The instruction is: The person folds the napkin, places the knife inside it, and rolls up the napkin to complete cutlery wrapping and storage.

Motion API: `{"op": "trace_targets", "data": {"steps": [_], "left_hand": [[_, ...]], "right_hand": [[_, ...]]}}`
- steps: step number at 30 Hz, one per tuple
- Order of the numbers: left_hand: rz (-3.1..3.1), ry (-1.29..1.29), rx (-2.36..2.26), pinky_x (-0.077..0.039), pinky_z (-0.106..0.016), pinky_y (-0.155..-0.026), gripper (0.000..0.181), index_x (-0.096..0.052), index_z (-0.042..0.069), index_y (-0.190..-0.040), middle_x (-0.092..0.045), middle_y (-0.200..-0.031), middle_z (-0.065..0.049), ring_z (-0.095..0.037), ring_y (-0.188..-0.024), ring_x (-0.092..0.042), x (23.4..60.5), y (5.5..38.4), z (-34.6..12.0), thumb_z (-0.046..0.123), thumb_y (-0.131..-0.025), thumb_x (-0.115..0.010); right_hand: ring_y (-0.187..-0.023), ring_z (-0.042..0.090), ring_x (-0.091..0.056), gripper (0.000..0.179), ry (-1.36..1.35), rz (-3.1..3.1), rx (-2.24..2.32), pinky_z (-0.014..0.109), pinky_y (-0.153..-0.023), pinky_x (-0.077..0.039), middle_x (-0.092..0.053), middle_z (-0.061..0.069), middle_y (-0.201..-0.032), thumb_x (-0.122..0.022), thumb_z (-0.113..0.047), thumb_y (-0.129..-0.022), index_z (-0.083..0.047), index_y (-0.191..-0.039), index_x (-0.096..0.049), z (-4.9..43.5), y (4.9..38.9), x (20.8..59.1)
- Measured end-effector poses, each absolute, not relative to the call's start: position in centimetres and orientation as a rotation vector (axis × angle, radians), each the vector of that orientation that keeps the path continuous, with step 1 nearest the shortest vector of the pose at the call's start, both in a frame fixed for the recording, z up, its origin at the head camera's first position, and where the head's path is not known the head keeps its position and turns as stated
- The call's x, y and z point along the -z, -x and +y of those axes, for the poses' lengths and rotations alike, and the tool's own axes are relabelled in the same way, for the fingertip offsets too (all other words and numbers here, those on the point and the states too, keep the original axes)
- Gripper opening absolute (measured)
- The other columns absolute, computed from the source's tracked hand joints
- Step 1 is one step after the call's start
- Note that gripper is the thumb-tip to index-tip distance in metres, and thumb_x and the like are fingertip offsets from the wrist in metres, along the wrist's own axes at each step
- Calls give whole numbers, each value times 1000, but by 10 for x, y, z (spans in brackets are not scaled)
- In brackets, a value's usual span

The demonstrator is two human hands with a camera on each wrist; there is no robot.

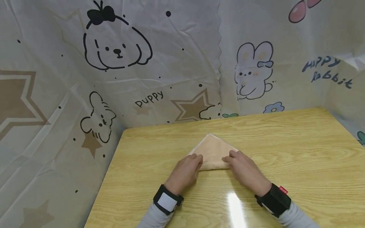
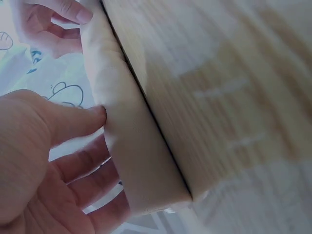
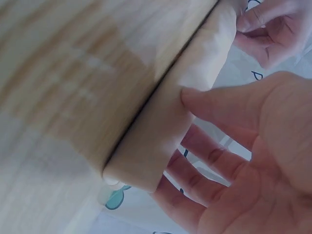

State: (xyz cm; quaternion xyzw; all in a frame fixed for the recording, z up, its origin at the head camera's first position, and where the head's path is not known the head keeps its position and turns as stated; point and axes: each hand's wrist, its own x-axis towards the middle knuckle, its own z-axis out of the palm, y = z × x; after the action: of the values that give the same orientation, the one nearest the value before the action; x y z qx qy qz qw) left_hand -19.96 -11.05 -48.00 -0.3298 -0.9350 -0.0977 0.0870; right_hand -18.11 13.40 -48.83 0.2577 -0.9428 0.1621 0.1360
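Observation:
A peach cloth (image 1: 214,152) with a pale border lies on the table, its far part a triangle pointing away and its near edge folded into a thick, rounded band. My left hand (image 1: 184,171) grips the left part of that near edge, with the thumb against the fold and the fingers over the top. Opposite it, my right hand (image 1: 247,172) holds the right part in the same way. From the left wrist, the folded band (image 2: 139,151) appears smooth and puffy close to the table. The right wrist view shows the right thumb pressing the fold (image 3: 153,136).
The wood-grain table (image 1: 285,152) extends around the cloth on all sides. White sheets (image 1: 185,63) printed with cartoon animals and stars hang behind and at the sides of it. Each wrist wears a black strap (image 1: 275,199). A bright reflection shines on the tabletop between the forearms.

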Motion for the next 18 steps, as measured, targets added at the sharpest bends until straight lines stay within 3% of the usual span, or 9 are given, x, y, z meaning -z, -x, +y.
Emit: {"op": "trace_targets", "data": {"steps": [4, 10, 18], "left_hand": [[-2760, 972, 252, -41, -26, -54, 10, -61, 17, -79, -52, -74, 5, -10, -66, -45, 480, 198, -113, 16, -89, -64], [-2797, 946, 223, -45, -30, -61, 8, -67, 16, -86, -54, -85, 3, -13, -75, -48, 481, 196, -115, 16, -80, -73], [-2836, 945, 271, -37, -24, -51, 15, -58, 17, -76, -46, -71, 6, -10, -63, -43, 479, 196, -111, 8, -75, -70]], "right_hand": [[-70, 18, -53, 31, -739, -2732, -457, 28, -51, -44, -56, 2, -82, -76, 1, -76, -11, -104, -70, 132, 181, 491], [-72, 17, -58, 23, -747, -2759, -477, 30, -54, -50, -60, 3, -82, -73, 2, -79, -10, -98, -69, 132, 179, 490], [-82, 17, -55, 25, -772, -2821, -603, 32, -64, -51, -61, 5, -95, -71, 2, -79, -6, -103, -72, 135, 178, 483]]}}
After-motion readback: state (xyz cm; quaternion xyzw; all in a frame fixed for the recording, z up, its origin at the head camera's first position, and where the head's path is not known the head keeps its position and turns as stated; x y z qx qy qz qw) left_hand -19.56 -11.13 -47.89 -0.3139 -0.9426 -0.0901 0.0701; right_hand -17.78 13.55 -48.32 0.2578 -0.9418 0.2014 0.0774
